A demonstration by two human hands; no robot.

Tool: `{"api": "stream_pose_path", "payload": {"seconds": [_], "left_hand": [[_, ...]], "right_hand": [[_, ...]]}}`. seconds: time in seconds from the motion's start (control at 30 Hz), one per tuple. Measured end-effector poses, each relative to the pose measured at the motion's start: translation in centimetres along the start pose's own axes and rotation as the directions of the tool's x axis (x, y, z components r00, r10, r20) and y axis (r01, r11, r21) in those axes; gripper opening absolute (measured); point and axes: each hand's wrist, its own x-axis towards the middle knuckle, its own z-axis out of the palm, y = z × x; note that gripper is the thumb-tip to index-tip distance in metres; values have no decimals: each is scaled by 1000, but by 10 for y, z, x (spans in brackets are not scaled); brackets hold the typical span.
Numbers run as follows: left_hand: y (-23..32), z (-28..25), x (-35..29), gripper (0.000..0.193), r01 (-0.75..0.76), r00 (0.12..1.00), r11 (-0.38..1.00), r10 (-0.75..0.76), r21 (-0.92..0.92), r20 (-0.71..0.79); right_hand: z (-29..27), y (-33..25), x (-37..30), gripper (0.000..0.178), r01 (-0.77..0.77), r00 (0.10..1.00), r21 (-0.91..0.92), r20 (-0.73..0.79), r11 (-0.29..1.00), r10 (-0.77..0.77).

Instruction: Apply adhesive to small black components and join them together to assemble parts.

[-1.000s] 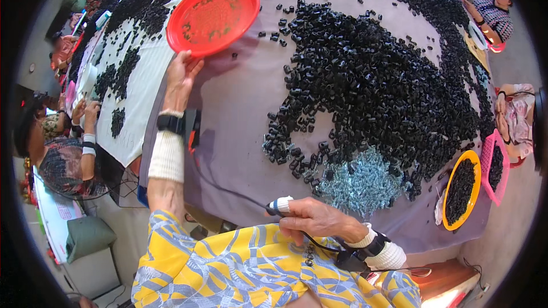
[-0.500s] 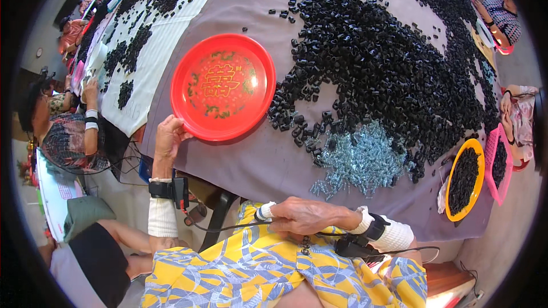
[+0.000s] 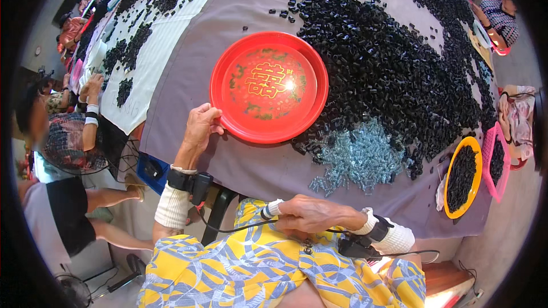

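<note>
My left hand (image 3: 202, 126) grips the lower left rim of a round red tray (image 3: 228, 60), which has a gold symbol and green leaf pattern in its middle. Nothing lies in the tray. Its right side overlaps a big heap of small black plastic parts (image 3: 377, 63). Just below that heap is a pile of small clear bluish coiled pieces, like springs (image 3: 365, 157). Over my lap rests my right hand (image 3: 319, 215), back up, beside a white knitted band with a dark stripe (image 3: 272, 210); its fingers are mostly hidden. A black cable runs between my wrist straps.
A yellow oval basket (image 3: 478, 162) of black parts stands at the table's right edge, beside a pink basket (image 3: 495, 137). On the left is a white-covered table (image 3: 151, 68) with more black parts. Co-workers sit left and at far right. A blue bin (image 3: 151, 174) is below the table edge.
My left hand has moved the red tray to the right, onto the edge of the black heap. The right hand has barely shifted. A person at the left has changed leg position.
</note>
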Motion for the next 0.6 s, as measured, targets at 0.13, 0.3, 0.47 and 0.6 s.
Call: {"api": "stream_pose_path", "payload": {"seconds": [0.13, 0.3, 0.47, 0.6], "left_hand": [[11, -9, -5, 7, -34, 999, 998, 34, -59, -12], [5, -52, 2, 8, -78, 996, 996, 75, -51, -55], [-2, -63, 4, 8, -26, 996, 999, 23, -33, -89], [5, -41, 12, 8, 6, 999, 1000, -7, -12, -40]], "right_hand": [[2, 5, 0, 19, -51, 999, 98, -2, 994, 52], [2, 11, 5, 15, -61, 998, 30, 1, 998, 61], [0, 3, 5, 21, 14, 998, -87, -63, 996, -20], [2, 10, 4, 23, 55, 993, -49, -100, 997, -60]]}}
